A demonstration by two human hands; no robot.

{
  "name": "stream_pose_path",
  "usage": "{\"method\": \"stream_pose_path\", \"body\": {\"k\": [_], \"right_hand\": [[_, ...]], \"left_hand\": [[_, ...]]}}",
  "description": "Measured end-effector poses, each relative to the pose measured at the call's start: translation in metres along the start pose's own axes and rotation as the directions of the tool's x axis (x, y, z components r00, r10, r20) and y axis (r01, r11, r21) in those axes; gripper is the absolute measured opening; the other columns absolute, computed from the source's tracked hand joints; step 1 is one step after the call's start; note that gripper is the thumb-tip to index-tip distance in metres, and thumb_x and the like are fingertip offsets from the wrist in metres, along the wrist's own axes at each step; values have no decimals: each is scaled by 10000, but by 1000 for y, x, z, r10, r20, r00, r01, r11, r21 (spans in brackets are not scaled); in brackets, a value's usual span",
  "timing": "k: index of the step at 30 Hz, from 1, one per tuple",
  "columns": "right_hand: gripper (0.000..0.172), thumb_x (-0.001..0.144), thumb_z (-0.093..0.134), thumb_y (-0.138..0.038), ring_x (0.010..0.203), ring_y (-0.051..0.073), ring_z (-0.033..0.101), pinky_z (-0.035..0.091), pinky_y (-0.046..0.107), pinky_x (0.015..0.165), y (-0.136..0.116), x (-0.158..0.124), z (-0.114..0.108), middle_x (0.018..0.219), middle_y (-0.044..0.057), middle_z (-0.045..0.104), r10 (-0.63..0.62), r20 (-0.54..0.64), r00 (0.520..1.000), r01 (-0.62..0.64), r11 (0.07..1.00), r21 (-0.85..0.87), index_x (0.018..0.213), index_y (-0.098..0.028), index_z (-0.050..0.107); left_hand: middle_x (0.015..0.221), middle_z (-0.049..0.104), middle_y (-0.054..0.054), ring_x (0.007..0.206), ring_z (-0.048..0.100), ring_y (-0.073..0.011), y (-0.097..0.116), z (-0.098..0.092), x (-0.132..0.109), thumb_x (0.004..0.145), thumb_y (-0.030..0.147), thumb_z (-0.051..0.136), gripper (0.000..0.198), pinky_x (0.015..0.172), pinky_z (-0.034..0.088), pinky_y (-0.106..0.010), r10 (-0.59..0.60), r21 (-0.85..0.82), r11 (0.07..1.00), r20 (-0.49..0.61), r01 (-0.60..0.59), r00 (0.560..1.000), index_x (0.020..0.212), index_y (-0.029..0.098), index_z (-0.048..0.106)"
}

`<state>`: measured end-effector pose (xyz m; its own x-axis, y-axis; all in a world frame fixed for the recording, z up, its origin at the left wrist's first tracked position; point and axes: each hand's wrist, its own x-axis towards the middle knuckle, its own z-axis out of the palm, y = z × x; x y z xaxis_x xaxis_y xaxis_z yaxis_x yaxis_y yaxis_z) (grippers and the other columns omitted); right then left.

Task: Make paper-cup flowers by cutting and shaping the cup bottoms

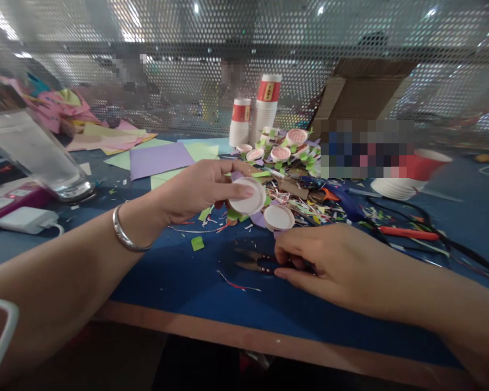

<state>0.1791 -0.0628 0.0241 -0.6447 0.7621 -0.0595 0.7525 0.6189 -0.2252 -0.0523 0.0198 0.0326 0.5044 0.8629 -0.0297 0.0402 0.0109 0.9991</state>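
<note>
My left hand [206,190], with a silver bangle at the wrist, pinches a round white paper disc [248,196] that has coloured paper pieces at its edge. My right hand [330,260] is closed on the dark handles of small snips [264,264], whose blades point left just above the blue table. A second white disc [279,218] lies between the hands, just beyond my right fingers. A green paper square [198,243] and a thin red and white strip [240,285] rest on the table near the snips.
Behind the hands are stacked paper cups [265,108], a heap of paper-cup pieces [280,153] and scraps. A glass [36,152] stands at the left beside coloured sheets [158,159]. On the right are a blue glue gun [348,202], a red pen [409,233], cables and tipped cups [399,184].
</note>
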Motion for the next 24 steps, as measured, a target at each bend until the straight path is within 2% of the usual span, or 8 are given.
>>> {"method": "stream_pose_path", "body": {"k": [3,8,10,13,18,24], "right_hand": [[168,935,591,-282,616,167,608,384,296,580,-2,-3,-1,794,30,720,31,35,999,-30,998,-47,793,-213,649],[225,945,551,-270,650,180,649,418,301,608,1,-9,-2,783,44,727,32,90,995,-23,995,-95,776,-209,687],[253,944,547,-277,633,179,648,417,296,593,2,-11,-3,765,52,726,54,115,992,-40,992,-120,753,-208,697],[276,936,551,-282,600,181,649,416,289,569,1,-13,-7,719,61,719,89,154,984,-66,987,-145,723,-211,711],[292,919,554,-252,557,178,648,408,280,548,-2,-11,-10,666,66,716,120,166,979,-94,983,-157,685,-208,723],[299,927,550,-233,554,166,638,387,276,541,5,-12,-10,661,44,709,64,122,991,-46,989,-141,670,-210,700]], "left_hand": [[778,738,-39,617,627,-124,3,-1,-3,830,267,758,171,544,427,-199,-45,219,976,133,15,990,945,144,727],[722,713,-18,583,625,-142,4,-5,-5,756,332,805,226,514,409,-200,-201,366,927,287,86,937,908,179,738],[700,693,-8,564,604,-137,5,-8,-5,751,357,809,239,498,394,-195,-234,424,902,320,82,918,905,191,734],[725,686,-1,567,576,-117,6,-12,-6,788,383,780,216,494,384,-176,-222,477,879,372,19,902,893,202,723],[755,682,5,578,592,-111,5,-11,-8,819,386,752,205,490,401,-161,-243,467,884,415,24,877,893,202,699],[744,686,-10,560,590,-112,0,-3,-11,867,444,705,259,458,389,-163,-224,526,850,429,-41,875,911,189,696]]}}
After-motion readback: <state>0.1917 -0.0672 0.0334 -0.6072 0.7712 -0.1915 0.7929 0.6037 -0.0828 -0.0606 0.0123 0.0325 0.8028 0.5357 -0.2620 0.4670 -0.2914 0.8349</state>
